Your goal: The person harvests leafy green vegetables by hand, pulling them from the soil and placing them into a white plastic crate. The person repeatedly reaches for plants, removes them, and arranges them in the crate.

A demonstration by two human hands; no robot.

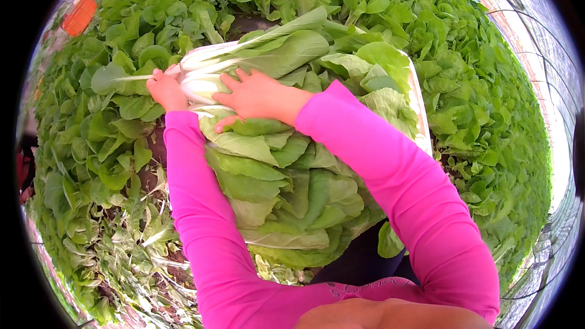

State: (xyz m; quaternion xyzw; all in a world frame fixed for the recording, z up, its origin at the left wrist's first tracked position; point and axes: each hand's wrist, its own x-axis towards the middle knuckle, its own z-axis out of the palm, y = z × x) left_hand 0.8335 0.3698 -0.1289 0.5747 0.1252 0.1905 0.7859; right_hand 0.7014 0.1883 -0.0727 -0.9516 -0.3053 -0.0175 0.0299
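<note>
Heads of leafy greens with white stalks, like bok choy (pixel 286 52), lie piled in a white crate (pixel 421 109). At the pile's left end my left hand (pixel 167 89) is closed, pinching the thin pale stalk of a single leaf (pixel 108 78) that points away to the left. Its fingers also meet the white stalk bases (pixel 198 85). My right hand (pixel 253 94) lies palm down with fingers spread across the stalks and lower leaves of the top heads. Broad leaves (pixel 292 189) hang over the crate's near side and hide most of it.
Dense growing greens (pixel 481 103) surround the crate on the far side, left and right. Wilted, discarded leaves (pixel 131 250) cover the soil at the lower left. An orange object (pixel 79 15) stands at the far left. Translucent sheeting (pixel 548 42) runs along the right edge.
</note>
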